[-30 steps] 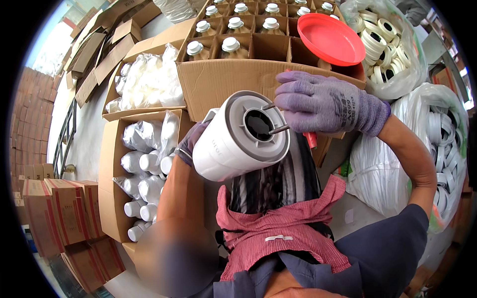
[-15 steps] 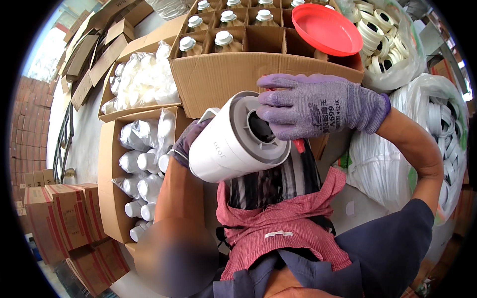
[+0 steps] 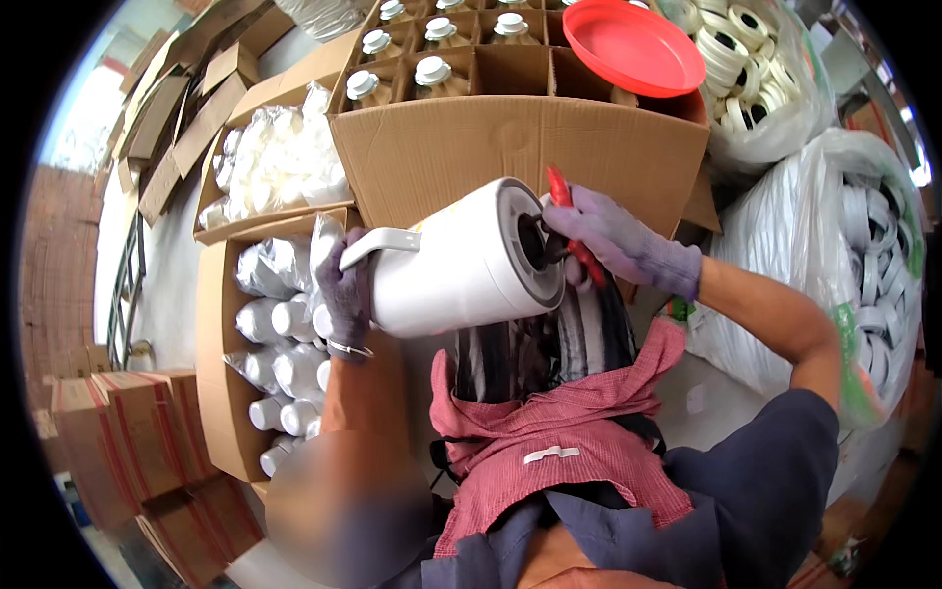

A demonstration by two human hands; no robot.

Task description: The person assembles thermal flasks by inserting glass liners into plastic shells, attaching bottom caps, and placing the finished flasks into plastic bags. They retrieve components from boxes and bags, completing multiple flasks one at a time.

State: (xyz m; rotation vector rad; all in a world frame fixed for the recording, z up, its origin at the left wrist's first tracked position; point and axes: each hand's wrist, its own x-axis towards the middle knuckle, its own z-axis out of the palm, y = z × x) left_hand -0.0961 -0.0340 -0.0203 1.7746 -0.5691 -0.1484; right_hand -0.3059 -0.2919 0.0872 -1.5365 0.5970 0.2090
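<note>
A white vacuum jug [image 3: 442, 270] lies sideways in front of my lap, its round end with a black centre facing right. My gloved left hand [image 3: 343, 287] holds its left end, beside the side handle [image 3: 378, 243]. My gloved right hand [image 3: 620, 239] is closed around red-handled pliers [image 3: 559, 187]. The dark jaws of the pliers reach into the black centre of the jug's end. My right fingers partly hide the handles, and the jaw tips cannot be seen inside.
Ahead stands a divided carton [image 3: 520, 147] of capped bottles, with a red round tray [image 3: 638, 49] on its right corner. Left are a box of wrapped white bottles [image 3: 221, 344] and a box of clear bags [image 3: 289, 157]. Right, plastic bags [image 3: 760, 265] hold white rings.
The jug has turned closer to level, and its handle shows more. My right hand has tipped over and lowered, bringing the red pliers into plain view at the black centre.
</note>
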